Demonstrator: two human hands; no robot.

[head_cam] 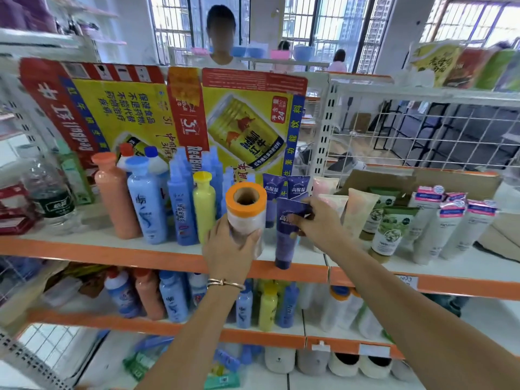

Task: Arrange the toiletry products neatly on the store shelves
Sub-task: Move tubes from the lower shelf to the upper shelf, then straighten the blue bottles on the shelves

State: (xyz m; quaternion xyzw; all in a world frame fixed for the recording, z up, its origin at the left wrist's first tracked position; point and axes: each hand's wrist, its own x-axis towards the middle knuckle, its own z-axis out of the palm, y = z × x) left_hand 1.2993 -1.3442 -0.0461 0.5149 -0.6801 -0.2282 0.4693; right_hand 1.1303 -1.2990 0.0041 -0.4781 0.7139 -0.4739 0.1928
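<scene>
My left hand (229, 249) grips a roll of clear film with an orange top rim (246, 204), held just above the front of the upper shelf (112, 253). My right hand (315, 220) pinches the top of a purple tube (285, 237) that stands cap-down at the shelf's front edge. Two more purple tubes (287, 187) stand behind it. Left of the roll stand a yellow bottle (204, 209), blue bottles (146, 204) and an orange bottle (115, 198). To the right stand peach, green and white-pink tubes (385, 232).
A flattened yellow and red drink carton (174, 114) backs the shelf. A water bottle (50, 198) stands at far left. The lower shelf (253, 337) holds more bottles. A wire mesh panel (422, 130) and cardboard lie at the right. A person (222, 38) stands behind the shelving.
</scene>
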